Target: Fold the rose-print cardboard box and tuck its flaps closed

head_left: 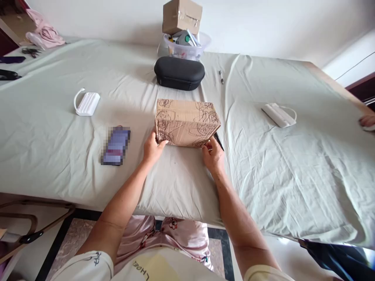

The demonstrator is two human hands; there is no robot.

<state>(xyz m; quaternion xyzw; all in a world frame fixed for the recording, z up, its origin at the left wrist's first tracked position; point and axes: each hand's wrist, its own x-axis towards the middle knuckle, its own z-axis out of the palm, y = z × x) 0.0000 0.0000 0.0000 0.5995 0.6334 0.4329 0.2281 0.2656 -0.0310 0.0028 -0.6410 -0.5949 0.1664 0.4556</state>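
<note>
A brown cardboard box point(187, 127), with dark scribbled swirls on its top and near side, lies in front of me on the cloth-covered table. My left hand point(152, 150) is closed on its near left corner, thumb on the near face. At the near right corner my right hand point(213, 156) grips the box's lower edge with bent fingers. A black pen point(219, 141) shows along the outer side of the right hand, beside the box; whether the fingers hold it I cannot tell.
A phone point(116, 148) with a blurred screen lies left. White corded blocks flank the box, one left point(88, 104), one right point(279, 115). Behind are a black case point(179, 73), a plastic basin point(187, 50) below a carton point(182, 17), and another pen point(221, 77). Someone's hand point(367, 121) shows far right.
</note>
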